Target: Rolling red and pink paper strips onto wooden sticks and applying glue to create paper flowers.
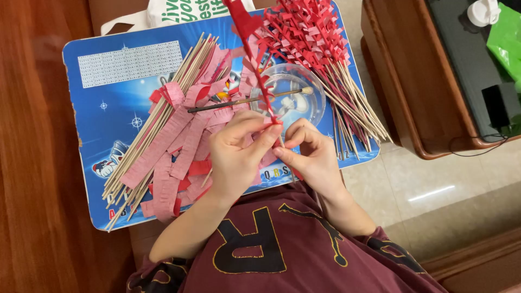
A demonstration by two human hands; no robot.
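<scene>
Both hands meet over the blue board (pixel 97 70), pinching one stick between them. The left hand (pixel 236 154) grips it with thumb and forefinger closed; the right hand (pixel 312 157) pinches just beside, fingertips pressed on the same spot. From that pinch a fringed red strip (pixel 251 46) rises away, partly wound on the stick.

Beyond the fingers, to the right, lies a heap of finished sticks (pixel 309 32), already wrapped in crisp red fringe. To the left wait many bare sticks (pixel 157 127), thin and pale, mixed with flat strips (pixel 173 152) of soft crinkled paper, so much wrapping appears left. Just past the fingertips sits a clear round bowl (pixel 317 89) with a brush (pixel 244 101) laid across.
</scene>
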